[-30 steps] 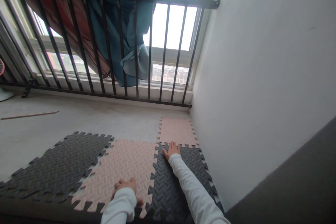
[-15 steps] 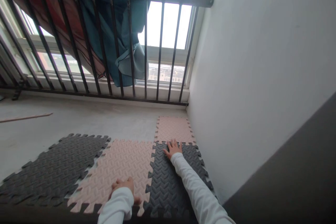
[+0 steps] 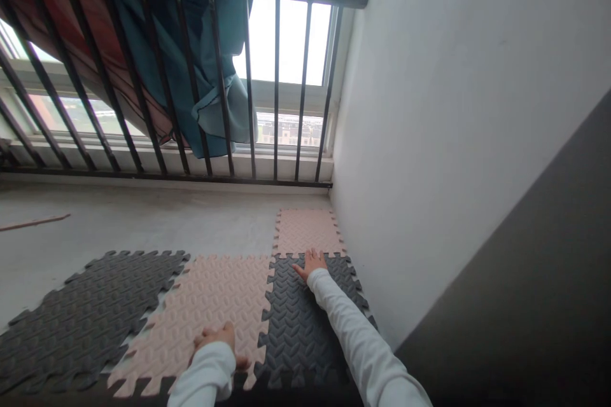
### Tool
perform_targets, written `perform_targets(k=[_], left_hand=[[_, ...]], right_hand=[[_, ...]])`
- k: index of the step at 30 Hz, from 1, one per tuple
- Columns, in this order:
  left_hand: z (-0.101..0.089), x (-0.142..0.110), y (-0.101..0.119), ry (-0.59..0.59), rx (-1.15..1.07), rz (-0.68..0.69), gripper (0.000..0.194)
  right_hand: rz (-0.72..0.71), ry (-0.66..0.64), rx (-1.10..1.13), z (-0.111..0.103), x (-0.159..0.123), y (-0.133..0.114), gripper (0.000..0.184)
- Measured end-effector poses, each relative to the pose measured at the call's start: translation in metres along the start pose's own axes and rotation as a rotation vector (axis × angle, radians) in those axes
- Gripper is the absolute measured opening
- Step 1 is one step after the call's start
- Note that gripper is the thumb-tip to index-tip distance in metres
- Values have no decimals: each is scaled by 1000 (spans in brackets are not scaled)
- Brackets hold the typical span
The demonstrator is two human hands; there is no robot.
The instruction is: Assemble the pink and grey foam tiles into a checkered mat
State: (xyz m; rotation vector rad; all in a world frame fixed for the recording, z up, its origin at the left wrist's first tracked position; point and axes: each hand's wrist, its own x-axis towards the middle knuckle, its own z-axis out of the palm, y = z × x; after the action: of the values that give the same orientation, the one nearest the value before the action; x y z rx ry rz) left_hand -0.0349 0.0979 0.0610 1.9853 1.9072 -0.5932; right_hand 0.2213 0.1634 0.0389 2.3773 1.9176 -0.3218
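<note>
In the head view, my right hand point(image 3: 312, 263) lies with fingers spread over the seam between a dark grey foam puzzle mat tile point(image 3: 305, 324) and a smaller-looking pink tile point(image 3: 308, 232) beyond it. A nearer pink foam tile point(image 3: 229, 289) is under my left hand point(image 3: 216, 338), which rests palm down near its front edge, thumb out to the side. The left fingers are partly hidden by the sleeve and hand. Interlocking teeth join this pink tile to the dark tile on its right. Neither hand grasps anything.
Another dark grey tile point(image 3: 95, 315) lies at left, with a narrow gap beside the pink one. A white wall point(image 3: 429, 140) borders the right. Beyond the floor stand a black metal railing point(image 3: 214, 178) and draped blue-red cloth point(image 3: 176, 70). A thin stick point(image 3: 35, 222) lies at far left.
My view has turned slightly right, so the scene sits further left. Both hands stay on the same tiles with little visible movement.
</note>
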Motion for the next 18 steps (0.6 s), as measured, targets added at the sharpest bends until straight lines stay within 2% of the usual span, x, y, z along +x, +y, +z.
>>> perform_targets(k=[6,14,18], left_hand=[[-1,-8,0,0,-16,-20,79],[-6,-15,3,-13,-13,-63,80],[0,-9,2,-1,-20,-73,80]], right_hand=[[54,29,-15,3,-3,20,85],[181,5,3,-7,-2,45,79],[146,-12,-57,-5,-4,57,81]])
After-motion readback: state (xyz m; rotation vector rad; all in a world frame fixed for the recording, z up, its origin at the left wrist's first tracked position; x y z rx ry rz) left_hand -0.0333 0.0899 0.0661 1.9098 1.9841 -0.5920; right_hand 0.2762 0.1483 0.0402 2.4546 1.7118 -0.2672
